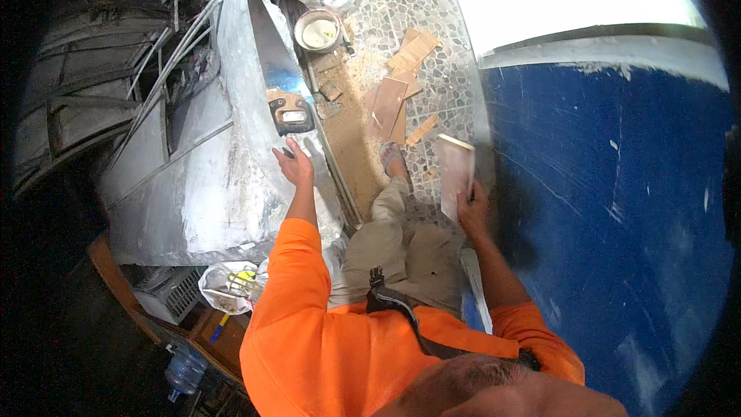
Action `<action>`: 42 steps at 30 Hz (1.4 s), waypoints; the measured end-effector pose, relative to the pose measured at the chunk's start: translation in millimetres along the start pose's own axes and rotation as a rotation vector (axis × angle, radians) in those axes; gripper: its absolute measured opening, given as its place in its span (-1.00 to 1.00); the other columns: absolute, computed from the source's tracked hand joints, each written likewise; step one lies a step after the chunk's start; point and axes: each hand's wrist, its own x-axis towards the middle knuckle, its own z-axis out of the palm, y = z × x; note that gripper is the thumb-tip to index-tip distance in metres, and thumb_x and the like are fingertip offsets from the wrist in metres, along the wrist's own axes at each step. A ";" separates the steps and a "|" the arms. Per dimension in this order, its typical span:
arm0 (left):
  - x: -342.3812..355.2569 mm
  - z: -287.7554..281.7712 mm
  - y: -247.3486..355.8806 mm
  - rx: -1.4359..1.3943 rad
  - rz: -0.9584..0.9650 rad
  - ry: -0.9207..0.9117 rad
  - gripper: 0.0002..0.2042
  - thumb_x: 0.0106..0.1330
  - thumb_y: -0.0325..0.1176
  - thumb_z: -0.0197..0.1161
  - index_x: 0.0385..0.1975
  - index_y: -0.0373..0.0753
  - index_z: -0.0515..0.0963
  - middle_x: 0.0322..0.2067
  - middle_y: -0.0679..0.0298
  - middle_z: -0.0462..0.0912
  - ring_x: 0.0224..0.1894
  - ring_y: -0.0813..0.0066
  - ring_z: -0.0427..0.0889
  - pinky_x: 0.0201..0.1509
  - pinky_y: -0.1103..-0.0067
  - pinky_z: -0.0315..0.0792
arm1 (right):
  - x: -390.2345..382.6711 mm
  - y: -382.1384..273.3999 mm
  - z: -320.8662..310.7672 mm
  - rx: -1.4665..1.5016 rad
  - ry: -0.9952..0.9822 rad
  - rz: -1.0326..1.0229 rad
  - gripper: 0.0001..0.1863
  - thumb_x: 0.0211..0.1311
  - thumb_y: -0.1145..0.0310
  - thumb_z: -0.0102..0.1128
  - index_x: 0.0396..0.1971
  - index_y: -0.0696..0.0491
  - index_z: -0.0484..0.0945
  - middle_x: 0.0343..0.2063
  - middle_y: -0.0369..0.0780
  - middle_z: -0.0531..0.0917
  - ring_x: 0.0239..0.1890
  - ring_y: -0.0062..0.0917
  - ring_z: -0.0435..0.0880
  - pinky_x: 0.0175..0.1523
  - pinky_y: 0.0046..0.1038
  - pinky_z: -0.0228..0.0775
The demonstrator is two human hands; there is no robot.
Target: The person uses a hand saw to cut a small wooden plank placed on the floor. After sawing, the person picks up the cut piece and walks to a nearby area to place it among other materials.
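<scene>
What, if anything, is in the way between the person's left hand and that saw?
Nothing visible: the left hand is just below the saw, its fingers toward the handle. Whether they touch is unclear. The board is well aside, in the right hand.

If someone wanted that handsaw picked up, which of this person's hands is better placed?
Probably the left hand: it looks open and empty, right by the handsaw. The right hand is farther off and already holds a flat rectangular board.
</scene>
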 end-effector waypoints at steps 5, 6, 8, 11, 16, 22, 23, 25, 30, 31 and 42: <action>27.9 22.4 -29.3 0.018 0.019 0.117 -0.16 0.48 0.26 -0.02 0.46 -0.42 0.20 0.36 -0.33 0.31 0.29 -0.18 0.48 0.33 0.17 0.37 | 112.1 -18.6 38.6 -0.319 -0.318 -0.277 -0.55 0.23 0.45 0.20 0.15 0.10 0.52 0.03 0.02 0.62 0.04 0.02 0.63 0.12 -0.09 0.50; 26.2 24.1 -27.3 -0.010 0.089 0.062 -0.17 0.49 0.20 0.01 0.46 -0.46 0.17 0.39 -0.33 0.25 0.36 -0.19 0.38 0.42 0.16 0.28 | 134.2 -19.1 48.8 -0.374 -0.391 -0.345 -0.54 0.21 0.46 0.20 0.15 0.10 0.53 0.03 0.01 0.62 0.03 0.01 0.62 0.11 -0.07 0.49; 25.5 33.6 -40.7 0.090 0.235 0.108 -0.16 0.49 0.17 0.05 0.46 -0.51 0.13 0.40 -0.34 0.23 0.41 -0.20 0.30 0.48 0.17 0.19 | 176.2 -22.7 79.5 -0.548 -0.541 -0.495 -0.53 0.20 0.45 0.16 0.15 0.08 0.53 0.00 -0.01 0.62 0.00 -0.02 0.62 0.11 -0.06 0.46; 20.2 47.8 -45.9 0.288 0.372 0.108 -0.05 0.39 0.20 0.17 0.44 -0.58 0.08 0.39 -0.37 0.21 0.45 -0.25 0.19 0.55 0.13 0.05 | 239.3 -19.7 134.9 -0.782 -0.664 -0.617 -0.63 0.21 0.42 0.11 0.03 0.06 0.61 -0.07 -0.04 0.66 -0.01 -0.05 0.64 0.15 -0.05 0.42; 17.0 54.1 -47.1 0.399 0.398 0.130 0.10 0.26 0.35 0.22 0.42 -0.63 0.07 0.36 -0.44 0.21 0.40 -0.37 0.21 0.49 0.03 0.08 | 308.6 6.0 229.1 -0.879 -0.770 -0.763 -0.73 0.25 0.38 0.07 -0.19 0.01 0.74 -0.16 -0.07 0.72 -0.02 -0.07 0.66 0.19 -0.06 0.38; 12.0 50.6 -55.1 0.397 0.386 0.115 0.08 0.31 0.36 0.15 0.42 -0.65 0.06 0.36 -0.47 0.17 0.40 -0.41 0.18 0.49 0.00 0.06 | 345.3 9.5 352.1 -1.082 -0.835 -1.100 -0.74 0.28 0.32 0.09 -0.16 -0.03 0.74 -0.16 -0.16 0.74 0.05 -0.15 0.64 0.16 -0.13 0.41; 11.7 51.5 -61.0 0.395 0.413 0.115 0.08 0.33 0.36 0.14 0.42 -0.65 0.06 0.37 -0.47 0.17 0.41 -0.41 0.18 0.49 0.00 0.05 | 347.8 11.9 369.4 -1.108 -0.835 -1.118 -0.74 0.29 0.30 0.10 -0.16 -0.02 0.74 -0.12 -0.15 0.73 0.08 -0.16 0.61 0.15 -0.14 0.41; 13.4 51.2 -67.9 0.390 0.478 0.109 0.07 0.35 0.36 0.12 0.42 -0.65 0.05 0.37 -0.47 0.15 0.41 -0.41 0.17 0.50 0.00 0.04 | 355.1 22.7 396.6 -1.127 -0.750 -1.206 -0.73 0.30 0.28 0.11 -0.14 -0.01 0.74 -0.05 -0.14 0.69 0.15 -0.18 0.56 0.16 -0.13 0.41; 11.3 48.6 -68.1 0.366 0.513 0.106 0.09 0.33 0.38 0.14 0.44 -0.63 0.04 0.39 -0.46 0.15 0.41 -0.42 0.18 0.49 -0.03 0.06 | 380.3 71.1 427.7 -0.994 -0.498 -1.411 -0.68 0.32 0.29 0.10 0.01 0.01 0.64 0.09 -0.10 0.60 0.27 -0.17 0.45 0.29 -0.10 0.30; 10.8 48.9 -70.8 0.369 0.529 0.117 0.10 0.32 0.38 0.15 0.44 -0.63 0.04 0.38 -0.46 0.15 0.40 -0.42 0.19 0.48 -0.04 0.07 | 379.7 69.0 429.9 -0.953 -0.468 -1.437 -0.66 0.33 0.29 0.10 0.05 0.01 0.61 0.10 -0.10 0.59 0.28 -0.16 0.43 0.33 -0.10 0.26; 1.8 45.9 -73.0 0.387 0.468 0.116 0.14 0.26 0.41 0.20 0.42 -0.64 0.05 0.36 -0.50 0.16 0.39 -0.45 0.20 0.46 -0.05 0.09 | 405.5 18.0 329.5 -0.883 -1.083 -0.700 -0.52 0.29 0.27 0.20 0.20 0.03 0.43 0.28 -0.05 0.41 0.19 -0.07 0.53 0.27 0.07 0.31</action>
